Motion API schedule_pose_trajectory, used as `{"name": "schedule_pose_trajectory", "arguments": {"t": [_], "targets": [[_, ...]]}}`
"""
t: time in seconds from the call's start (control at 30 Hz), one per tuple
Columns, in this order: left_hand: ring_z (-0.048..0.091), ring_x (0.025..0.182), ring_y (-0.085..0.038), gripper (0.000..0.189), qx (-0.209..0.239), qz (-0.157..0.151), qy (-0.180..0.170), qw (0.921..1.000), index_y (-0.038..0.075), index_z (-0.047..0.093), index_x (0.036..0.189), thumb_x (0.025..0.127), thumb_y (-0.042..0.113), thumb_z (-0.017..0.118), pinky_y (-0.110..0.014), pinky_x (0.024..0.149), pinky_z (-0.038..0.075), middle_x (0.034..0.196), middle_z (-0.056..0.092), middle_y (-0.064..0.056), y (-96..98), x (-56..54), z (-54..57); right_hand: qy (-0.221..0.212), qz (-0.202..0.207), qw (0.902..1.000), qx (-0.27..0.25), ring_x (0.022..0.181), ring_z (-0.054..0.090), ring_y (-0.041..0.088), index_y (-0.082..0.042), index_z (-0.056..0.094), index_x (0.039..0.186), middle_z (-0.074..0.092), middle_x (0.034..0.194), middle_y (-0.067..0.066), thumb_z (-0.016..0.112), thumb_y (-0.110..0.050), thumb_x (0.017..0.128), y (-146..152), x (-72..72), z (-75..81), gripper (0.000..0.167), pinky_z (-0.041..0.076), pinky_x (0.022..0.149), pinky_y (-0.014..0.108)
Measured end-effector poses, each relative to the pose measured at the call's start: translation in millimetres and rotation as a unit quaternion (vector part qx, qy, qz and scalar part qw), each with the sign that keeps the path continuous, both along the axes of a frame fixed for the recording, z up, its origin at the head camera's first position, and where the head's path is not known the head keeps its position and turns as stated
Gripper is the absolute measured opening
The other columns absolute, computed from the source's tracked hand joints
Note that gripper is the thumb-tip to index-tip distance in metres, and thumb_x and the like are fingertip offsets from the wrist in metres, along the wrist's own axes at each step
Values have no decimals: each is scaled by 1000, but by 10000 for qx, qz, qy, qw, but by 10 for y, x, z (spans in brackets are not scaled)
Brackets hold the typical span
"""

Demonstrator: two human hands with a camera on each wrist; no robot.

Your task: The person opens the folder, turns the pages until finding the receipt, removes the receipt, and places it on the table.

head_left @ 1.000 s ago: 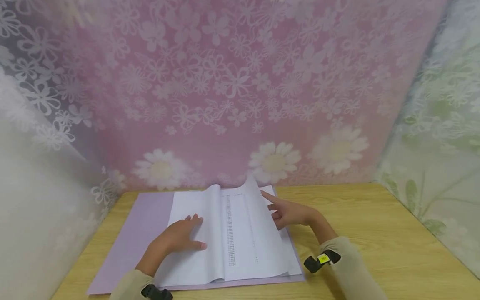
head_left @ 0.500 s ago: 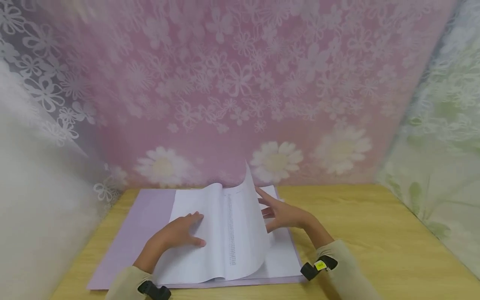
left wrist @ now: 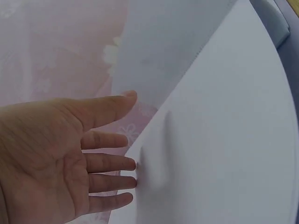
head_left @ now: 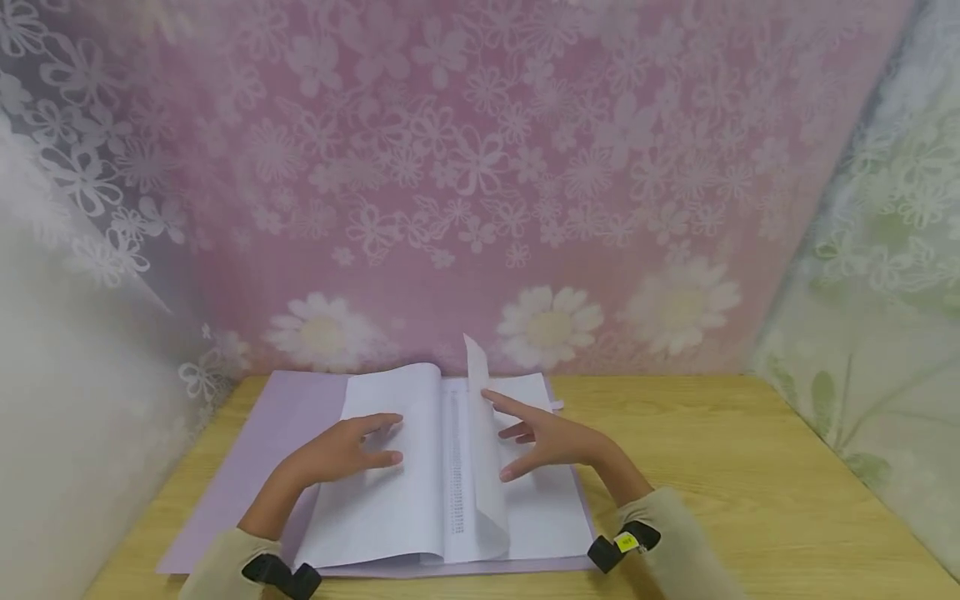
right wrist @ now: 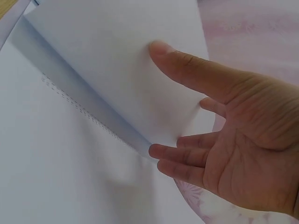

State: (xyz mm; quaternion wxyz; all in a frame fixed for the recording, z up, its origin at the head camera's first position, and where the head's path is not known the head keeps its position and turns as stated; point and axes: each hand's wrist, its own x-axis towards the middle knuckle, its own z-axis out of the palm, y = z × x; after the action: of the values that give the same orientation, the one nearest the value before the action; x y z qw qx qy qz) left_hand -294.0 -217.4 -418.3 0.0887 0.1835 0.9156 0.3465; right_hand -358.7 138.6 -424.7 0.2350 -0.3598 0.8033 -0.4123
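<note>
A light purple folder lies spread on the table with white paper sheets inside. Its left-hand pages bulge up toward the middle fold. My left hand is over these pages, fingers and thumb extended; in the left wrist view its fingertips come right at the paper. One lifted sheet stands curled near the middle, a column of small print showing beside it. Against this sheet's right side lies my right hand, index fingertip touching it, fingers spread and nearly straight. White paper lies beneath on the right.
The wood-grain table extends to the right of the folder. Behind it rises a pink flowered backdrop, with pale side panels left and right. Both wrists carry black strapped devices.
My right hand has moved left, pushing the lifted sheet from the right side toward the middle until it stands upright. My left hand has shifted slightly left.
</note>
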Motion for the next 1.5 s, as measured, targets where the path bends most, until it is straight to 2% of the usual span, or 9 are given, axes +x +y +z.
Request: {"name": "schedule_pose_trajectory", "arguments": {"t": [0.17, 0.4, 0.5, 0.6, 0.83, 1.03, 1.23, 1.33, 1.5], "targets": [[41, 148, -38, 68, 1102, -127, -418, 9929, 6, 37, 157, 102, 37, 62, -57, 118, 35, 160, 42, -17, 27, -55, 104, 118, 79, 9999, -84, 141, 51, 36, -34, 16, 164, 14, 172, 2, 88, -33, 81, -78, 26, 4, 109, 42, 115, 55], [39, 150, -37, 68, 2363, 442, -910, 9664, 13, 22, 163, 107, 34, 54, -54, 121, 33, 165, 33, -19, 283, 11, 50, 228, 124, 9996, 133, 138, 54, 34, -31, 21, 164, 21, 171, 5, 88, -35, 81, -128, 80, -24, 106, 44, 114, 54], [41, 149, -36, 67, 2711, 627, -1100, 9542, 13, 19, 164, 108, 34, 51, -50, 121, 35, 165, 32, -18, 351, 37, 9, 330, 210, 9989, 251, 136, 55, 35, -26, 22, 164, 23, 170, 7, 87, -33, 82, -172, 123, -38, 106, 45, 113, 54], [42, 148, -37, 69, 2884, 854, -1118, 9471, 13, 18, 164, 108, 37, 51, -49, 121, 35, 165, 33, -19, 382, 44, -16, 473, 232, 9978, 403, 135, 57, 35, -26, 24, 164, 26, 169, 6, 88, -31, 81, -211, 147, -19, 105, 47, 111, 53], [31, 153, -41, 77, 2751, 1344, -1012, 9466, 15, 20, 164, 102, 28, 63, -56, 123, 28, 165, 30, -23, 363, 38, -28, 340, 122, 9980, 514, 136, 56, 32, -30, 30, 162, 30, 168, 0, 89, -32, 80, -268, 229, 6, 101, 49, 109, 48], [30, 152, -44, 81, 2394, 1357, -948, 9567, 13, 21, 164, 98, 21, 69, -57, 122, 30, 165, 29, -24, 280, 19, 13, 497, 258, 9980, 301, 135, 59, 28, -29, 30, 162, 32, 167, -1, 87, -32, 82, -291, 276, -1, 98, 47, 111, 49], [32, 150, -49, 93, 1777, 1468, -1120, 9666, 9, 12, 164, 94, 17, 73, -61, 118, 35, 164, 27, -29, 186, 3, 97, 529, 406, 9978, -66, 136, 58, 28, -23, 31, 162, 37, 165, 3, 84, -28, 86, -334, 266, -15, 93, 45, 113, 51], [32, 148, -51, 99, 1423, 1612, -1228, 9689, 5, 11, 164, 92, 22, 76, -64, 117, 33, 161, 28, -34, 160, 14, 96, 535, 465, 9974, -102, 137, 57, 29, -21, 32, 161, 38, 164, 5, 83, -29, 86, -343, 267, -25, 91, 44, 113, 52], [43, 140, -52, 99, 849, 1975, -1168, 9696, -3, 18, 161, 91, 37, 77, -65, 109, 41, 153, 38, -37, 133, 39, 33, 710, 554, 9959, -16, 136, 57, 31, -17, 33, 161, 43, 161, 8, 82, -30, 87, -351, 263, -38, 89, 46, 112, 52]]}}
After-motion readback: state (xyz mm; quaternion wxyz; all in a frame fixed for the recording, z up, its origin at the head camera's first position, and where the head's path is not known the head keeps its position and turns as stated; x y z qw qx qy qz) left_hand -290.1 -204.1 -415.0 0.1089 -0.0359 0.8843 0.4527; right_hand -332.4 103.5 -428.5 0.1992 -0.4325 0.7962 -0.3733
